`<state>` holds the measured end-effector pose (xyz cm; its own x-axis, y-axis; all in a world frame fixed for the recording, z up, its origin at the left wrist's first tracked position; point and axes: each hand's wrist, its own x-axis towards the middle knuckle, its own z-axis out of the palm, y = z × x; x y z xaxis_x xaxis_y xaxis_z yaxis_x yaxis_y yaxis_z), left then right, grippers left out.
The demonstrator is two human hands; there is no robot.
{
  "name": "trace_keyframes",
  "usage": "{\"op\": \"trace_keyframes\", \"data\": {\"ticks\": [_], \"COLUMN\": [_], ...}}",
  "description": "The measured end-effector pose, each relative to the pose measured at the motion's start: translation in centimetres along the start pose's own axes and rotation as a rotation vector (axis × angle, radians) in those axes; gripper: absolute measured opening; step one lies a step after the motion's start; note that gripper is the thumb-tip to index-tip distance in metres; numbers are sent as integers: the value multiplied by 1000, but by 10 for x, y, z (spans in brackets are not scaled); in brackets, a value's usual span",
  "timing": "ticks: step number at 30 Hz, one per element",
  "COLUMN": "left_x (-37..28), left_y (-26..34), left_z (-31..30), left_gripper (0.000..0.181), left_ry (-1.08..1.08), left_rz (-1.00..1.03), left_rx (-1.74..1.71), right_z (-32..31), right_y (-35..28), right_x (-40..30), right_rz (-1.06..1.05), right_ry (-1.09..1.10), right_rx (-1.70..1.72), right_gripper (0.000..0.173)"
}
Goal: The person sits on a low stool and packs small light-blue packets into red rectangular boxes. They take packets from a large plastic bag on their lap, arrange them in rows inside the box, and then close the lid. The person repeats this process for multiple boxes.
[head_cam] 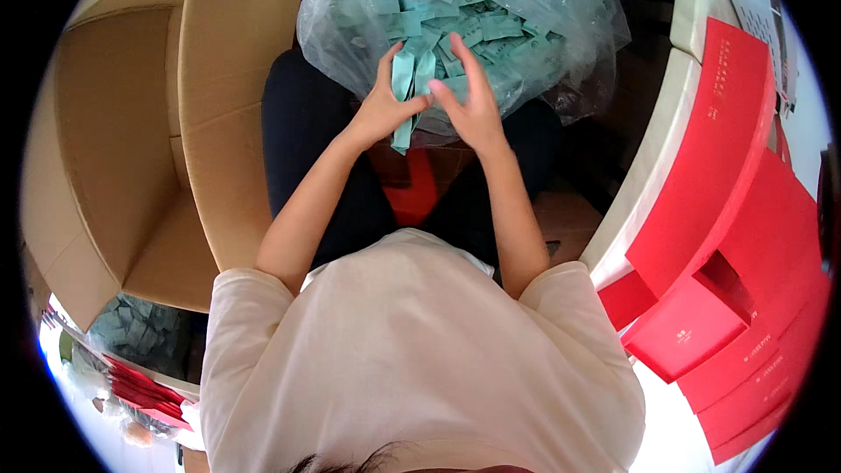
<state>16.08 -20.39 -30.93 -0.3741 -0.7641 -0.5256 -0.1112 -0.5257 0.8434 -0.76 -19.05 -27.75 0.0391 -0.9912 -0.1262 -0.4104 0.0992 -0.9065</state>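
Observation:
A large clear plastic bag [558,72] holds many small pale green packets [502,25] and rests at the person's knees. My left hand [387,102] grips several narrow green packets [403,79], standing side by side at the bag's near edge, with the thumb across their near side. Just to the right, my right hand [472,95] has its thumb and index finger apart around the right side of these packets. Its fingertips are near the packets in the bag, and I see nothing held in it.
An open cardboard box [125,131] stands at the left, its flap beside the left leg. More packets [138,328] lie behind it. At the right, a table edge [644,164] carries flat red card pieces [703,144] and a red box [686,328].

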Motion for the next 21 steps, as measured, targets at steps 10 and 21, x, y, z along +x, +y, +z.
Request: {"op": "trace_keyframes", "data": {"ticks": [10,21], "left_x": [-9,-9], "left_y": [3,5], "left_z": [1,1], "left_gripper": [108,88], "left_ry": [-100,-175], "left_rz": [120,5], "left_rx": [8,-268], "right_z": [-9,-4], "right_y": [-21,-25], "right_x": [7,9], "right_rz": [-108,183], "right_ry": [-101,8], "right_rx": [-292,-81], "right_gripper": [47,21]}}
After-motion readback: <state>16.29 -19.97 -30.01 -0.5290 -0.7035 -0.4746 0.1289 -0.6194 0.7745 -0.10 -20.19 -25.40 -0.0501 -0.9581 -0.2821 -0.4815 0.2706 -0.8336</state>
